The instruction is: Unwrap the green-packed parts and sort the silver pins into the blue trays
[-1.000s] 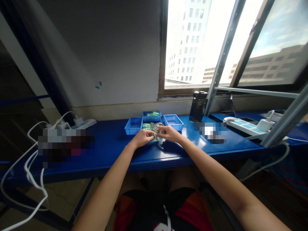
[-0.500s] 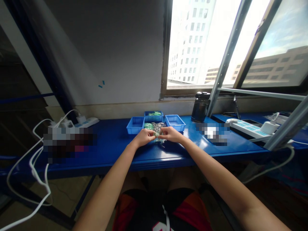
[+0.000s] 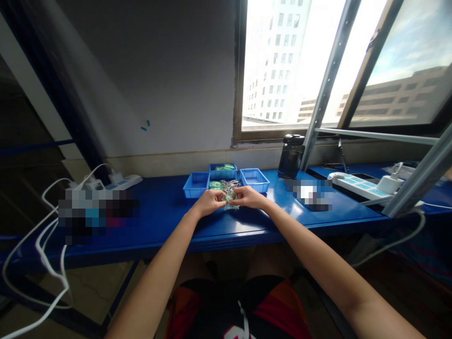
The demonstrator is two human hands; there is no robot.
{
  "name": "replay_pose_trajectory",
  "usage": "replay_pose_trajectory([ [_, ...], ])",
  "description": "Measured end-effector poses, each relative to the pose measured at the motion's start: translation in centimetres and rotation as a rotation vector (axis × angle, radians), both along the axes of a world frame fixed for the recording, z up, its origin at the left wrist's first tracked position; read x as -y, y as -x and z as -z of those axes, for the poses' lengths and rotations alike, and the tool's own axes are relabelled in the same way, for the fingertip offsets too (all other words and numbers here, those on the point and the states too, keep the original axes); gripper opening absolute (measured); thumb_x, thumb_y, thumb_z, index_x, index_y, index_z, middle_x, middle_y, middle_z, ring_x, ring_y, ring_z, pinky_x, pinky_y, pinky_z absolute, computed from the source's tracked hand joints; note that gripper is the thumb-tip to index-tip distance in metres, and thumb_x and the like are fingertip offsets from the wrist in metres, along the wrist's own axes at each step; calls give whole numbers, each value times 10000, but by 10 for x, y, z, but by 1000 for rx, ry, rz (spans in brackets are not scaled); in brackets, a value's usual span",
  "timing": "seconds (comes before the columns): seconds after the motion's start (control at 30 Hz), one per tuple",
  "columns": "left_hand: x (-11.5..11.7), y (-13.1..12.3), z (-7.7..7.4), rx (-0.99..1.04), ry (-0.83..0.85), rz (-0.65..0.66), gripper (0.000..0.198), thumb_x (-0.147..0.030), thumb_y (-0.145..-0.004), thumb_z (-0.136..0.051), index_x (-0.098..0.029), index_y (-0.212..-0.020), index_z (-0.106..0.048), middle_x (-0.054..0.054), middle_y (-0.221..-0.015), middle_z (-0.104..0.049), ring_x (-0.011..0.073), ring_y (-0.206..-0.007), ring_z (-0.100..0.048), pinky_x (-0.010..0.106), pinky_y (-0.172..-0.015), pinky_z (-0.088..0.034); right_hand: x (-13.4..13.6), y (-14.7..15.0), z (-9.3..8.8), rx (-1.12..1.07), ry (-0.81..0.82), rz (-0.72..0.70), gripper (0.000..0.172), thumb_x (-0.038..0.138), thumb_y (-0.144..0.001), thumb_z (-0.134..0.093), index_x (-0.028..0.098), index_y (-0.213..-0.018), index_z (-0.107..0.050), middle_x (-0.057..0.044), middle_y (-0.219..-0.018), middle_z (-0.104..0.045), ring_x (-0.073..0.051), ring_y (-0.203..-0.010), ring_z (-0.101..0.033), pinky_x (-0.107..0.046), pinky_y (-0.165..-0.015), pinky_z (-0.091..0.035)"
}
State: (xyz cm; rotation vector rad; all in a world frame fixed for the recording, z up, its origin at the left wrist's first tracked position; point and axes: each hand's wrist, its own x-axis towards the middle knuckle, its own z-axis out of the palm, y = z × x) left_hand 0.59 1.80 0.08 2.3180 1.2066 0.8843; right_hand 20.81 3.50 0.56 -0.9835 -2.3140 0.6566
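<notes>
My left hand (image 3: pixel 209 202) and my right hand (image 3: pixel 249 197) meet over the blue table (image 3: pixel 165 212), fingers pinched together on a small green packet (image 3: pixel 229 198) between them. Just behind the hands stands a blue tray (image 3: pixel 226 184) holding several small metal pieces and green packets. An empty-looking blue tray (image 3: pixel 196 184) sits to its left, another blue tray (image 3: pixel 254 179) to its right, and a further tray with green packets (image 3: pixel 222 168) at the back.
A black jar (image 3: pixel 290 156) stands by the window sill at the right. White power strips lie at the left (image 3: pixel 122 181) and right (image 3: pixel 356 184), with white cables hanging off the left edge. Slanted metal bars (image 3: pixel 416 179) cross the right side.
Both hands stay together on the small green packet; the fingers have shifted only slightly. The camera view has wobbled a little.
</notes>
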Motion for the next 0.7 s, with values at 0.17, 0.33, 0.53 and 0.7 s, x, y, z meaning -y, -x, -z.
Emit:
replay_pose_trajectory([
  [0.17,1,0,-1,-13,-5,6,207,-335,-702,-572,-159,-761,-665,-25,-553,-491,92,-522,-426,199,-478,-331,1,0,-1,-11,-1,11,343,458,-633,-672,134,-668,-565,61,-524,-395,-66,-490,-356,-195,-460,-252],
  [0.33,1,0,-1,3,2,8,220,-337,-702,-578,-161,-796,-669,-19,-573,-518,96,-529,-445,201,-487,-353,0,0,1,-12,-3,25,348,459,-632,-674,130,-635,-563,59,-503,-402,-64,-476,-358,-198,-452,-249],
  [0.53,1,-1,-1,32,21,16,230,-335,-682,-599,-158,-815,-659,-21,-585,-530,93,-526,-454,199,-493,-365,2,0,-2,-7,27,5,348,459,-642,-664,119,-680,-602,53,-504,-417,-62,-469,-356,-196,-440,-243],
  [0.7,2,-2,-3,24,44,33,201,-320,-660,-622,-147,-759,-648,-25,-567,-505,88,-517,-434,192,-469,-342,3,0,-3,11,19,3,356,463,-654,-655,115,-722,-631,52,-497,-421,-63,-468,-344,-197,-439,-235],
])
